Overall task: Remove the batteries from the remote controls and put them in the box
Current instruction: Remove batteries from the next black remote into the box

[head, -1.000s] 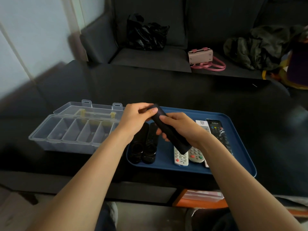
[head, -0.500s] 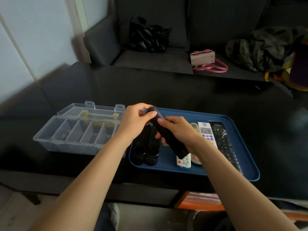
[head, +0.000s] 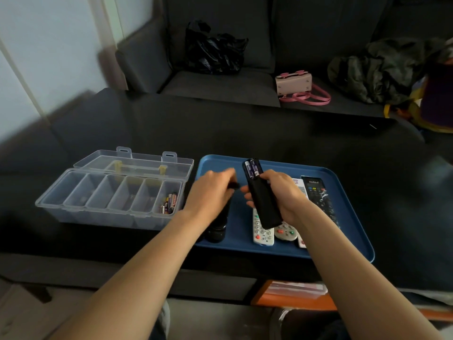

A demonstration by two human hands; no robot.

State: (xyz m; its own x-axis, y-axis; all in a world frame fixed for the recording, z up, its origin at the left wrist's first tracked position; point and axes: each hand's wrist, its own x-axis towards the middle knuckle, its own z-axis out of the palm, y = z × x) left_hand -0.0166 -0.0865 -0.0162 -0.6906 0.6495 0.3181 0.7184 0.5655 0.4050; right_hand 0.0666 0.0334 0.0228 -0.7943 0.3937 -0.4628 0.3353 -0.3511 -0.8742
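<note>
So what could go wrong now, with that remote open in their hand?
The two batteries lie exposed at the raised end of the black remote in the right hand; tipped over, they might drop onto the blue tray. The left hand seems to pinch a small dark piece, perhaps the cover, which could slip away.

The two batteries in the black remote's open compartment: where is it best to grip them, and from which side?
Probably at their far upper ends, from above the open back. The batteries lie side by side, sunk lengthwise in the black remote, so only their tops and upper ends are exposed; the right hand grips the remote's body below them. The left hand, pinching a small dark piece, should lever one end up first.
</note>
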